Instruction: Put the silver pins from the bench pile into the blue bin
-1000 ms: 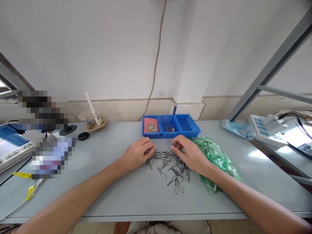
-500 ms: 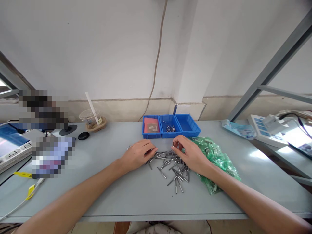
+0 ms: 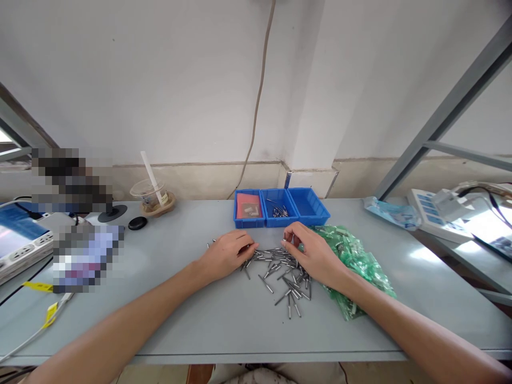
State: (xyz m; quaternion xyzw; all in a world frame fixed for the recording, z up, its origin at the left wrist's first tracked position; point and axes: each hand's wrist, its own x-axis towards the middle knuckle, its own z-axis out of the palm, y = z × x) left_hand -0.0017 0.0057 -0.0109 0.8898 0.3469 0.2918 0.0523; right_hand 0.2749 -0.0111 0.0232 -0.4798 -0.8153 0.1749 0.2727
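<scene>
L hand & R hand half-curled, angled inward, flanking metal pins, can't tell if holding any.

hands: bare | forearms: bare | lap clothing: pale, partly mottled

Slender silver-grey cylindrical metal pins; scattered in loose heap, lower centre of frame, slightly right of middle; lying at mixed angles, many overlapping; several strays along heap's lower edge.
</scene>
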